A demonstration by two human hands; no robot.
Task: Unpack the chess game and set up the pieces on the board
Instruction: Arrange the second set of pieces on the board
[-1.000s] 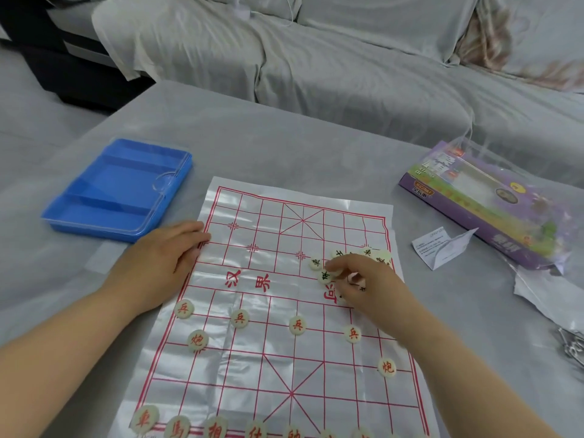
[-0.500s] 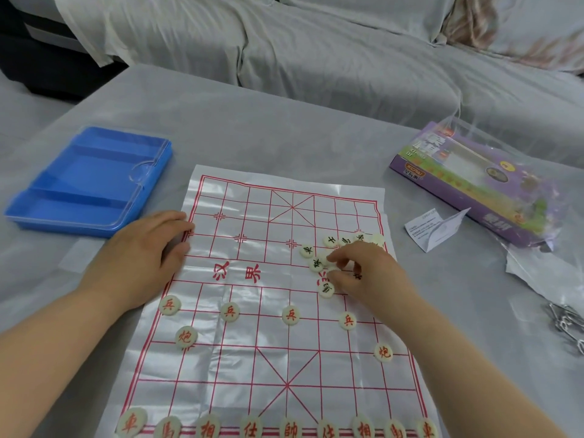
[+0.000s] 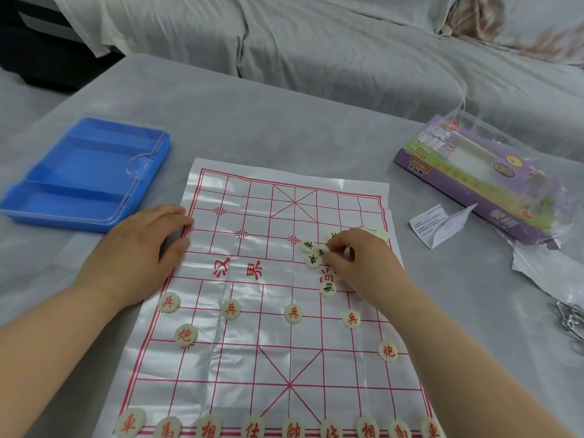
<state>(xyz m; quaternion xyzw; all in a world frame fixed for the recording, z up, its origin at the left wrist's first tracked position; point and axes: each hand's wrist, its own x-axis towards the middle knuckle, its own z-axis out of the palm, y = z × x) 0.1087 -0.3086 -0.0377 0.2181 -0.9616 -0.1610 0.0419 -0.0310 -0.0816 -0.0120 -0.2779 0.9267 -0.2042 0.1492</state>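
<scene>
A shiny white board sheet [image 3: 252, 216] with a red grid lies on the grey table. Red-lettered round pieces stand on the near half: a full back row [image 3: 294, 429], two cannons [image 3: 185, 335] and several soldiers [image 3: 293, 312]. A loose cluster of black-lettered pieces [image 3: 311, 252] lies near the board's right middle. My right hand [image 3: 357, 263] is over that cluster and pinches one black-lettered piece [image 3: 322, 251] between thumb and fingertips. My left hand [image 3: 139, 254] rests flat on the board's left edge, holding the sheet down.
A blue plastic tray [image 3: 82, 178] with a clear lid lies at the left. The purple game box [image 3: 480, 178] in clear wrap sits at the right, with a folded paper slip [image 3: 439, 226] beside it. Torn wrap and metal keys [image 3: 568, 320] lie at the far right. A covered sofa stands behind.
The view has tilted down, showing the whole red back row. My right hand has shifted among the black-lettered pieces and now pinches one. My left hand has stayed on the board's edge.
</scene>
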